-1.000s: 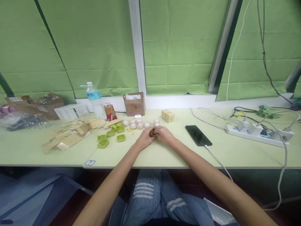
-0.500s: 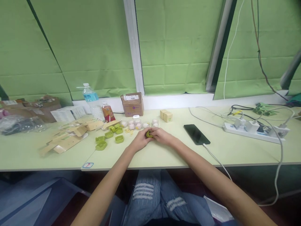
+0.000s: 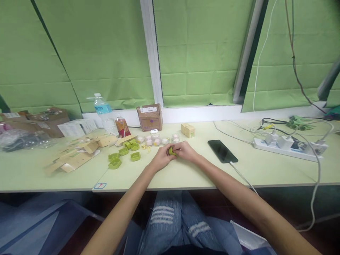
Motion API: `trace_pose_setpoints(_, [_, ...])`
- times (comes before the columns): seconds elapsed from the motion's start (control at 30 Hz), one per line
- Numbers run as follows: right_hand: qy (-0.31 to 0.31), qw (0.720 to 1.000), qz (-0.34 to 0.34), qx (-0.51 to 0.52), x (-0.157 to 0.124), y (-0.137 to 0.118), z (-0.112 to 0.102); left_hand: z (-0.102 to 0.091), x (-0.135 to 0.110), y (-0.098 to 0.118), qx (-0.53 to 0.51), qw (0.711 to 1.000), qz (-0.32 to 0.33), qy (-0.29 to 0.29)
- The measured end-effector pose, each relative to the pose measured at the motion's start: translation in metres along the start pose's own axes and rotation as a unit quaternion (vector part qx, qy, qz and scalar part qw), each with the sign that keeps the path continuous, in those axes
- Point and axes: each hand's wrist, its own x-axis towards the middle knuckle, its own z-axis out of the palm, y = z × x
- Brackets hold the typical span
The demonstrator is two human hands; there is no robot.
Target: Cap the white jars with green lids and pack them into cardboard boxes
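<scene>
Between my two hands, just above the table [image 3: 186, 173], is a small green plastic holder [image 3: 172, 151]. My left hand [image 3: 161, 158] is closed round its left side, and my right hand [image 3: 185, 151] grips it from the right with bent fingers. Both hands partly hide the holder. More green plastic pieces [image 3: 135, 156] of similar look lie to the left of my left hand. Just beyond the hands stands a row of small clear round containers [image 3: 156, 141] with pink and white contents. Small yellow bits [image 3: 145, 147] lie beside them.
Two small tan boxes [image 3: 188, 130] stand behind my right hand. A phone [image 3: 222, 151] on a cable and a power strip [image 3: 287, 150] lie to the right. Leftward are flattened cardboard [image 3: 77, 156], a water bottle [image 3: 105, 113], a reddish drink bottle [image 3: 122, 127] and a brown carton [image 3: 149, 118].
My hands have shifted slightly to the right with the green holder, which shows a little more between the fingers. The things on the table are unmoved.
</scene>
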Motion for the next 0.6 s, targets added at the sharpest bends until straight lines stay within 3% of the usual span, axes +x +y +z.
trace_pose_setpoints(0.17, [-0.011, 0.999, 0.014, 0.044, 0.002, 0.002, -0.003, 0.002, 0.001, -0.003, -0.017, 1.000, -0.009, 0.008])
trace_pose_setpoints(0.37, [-0.041, 0.994, 0.034, 0.092, 0.002, 0.008, -0.012, 0.004, 0.004, -0.008, -0.122, 0.992, -0.030, 0.004])
trace_pose_setpoints(0.6, [-0.011, 0.983, 0.092, 0.160, -0.001, 0.014, -0.014, 0.000, 0.005, -0.010, -0.157, 0.985, -0.068, 0.004])
